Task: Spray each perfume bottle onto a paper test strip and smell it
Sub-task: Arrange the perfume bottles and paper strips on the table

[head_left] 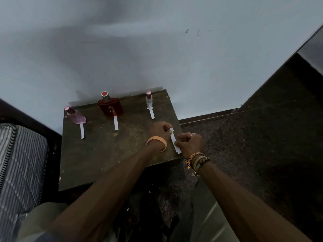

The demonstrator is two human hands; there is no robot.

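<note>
Hard to make out: we cannot read the lettering on the red bottle (pixel 110 106), and both hands hide their fingertips from us
Cut off: the striped cushion (pixel 19 163) left of the table (pixel 104 154) runs out of view
Bottles: we count three, standing along the table's far edge: a pink bottle (pixel 76 117) at its far left corner, the red bottle in the middle, a clear bottle (pixel 149 102) toward its far right
Strips: we count four; three flat strips (pixel 116 123) lie on the table, one just in front of each bottle
Held strip (pixel 174 141): above the table's right edge, between the hands
Left hand (pixel 160 131): fingers curled, pinching the held strip's far end
Right hand (pixel 189 144): fingers curled, pinching its near end
Wrists: we count one orange band (pixel 157 141) on the left; several bracelets (pixel 197 161) on the right
</note>
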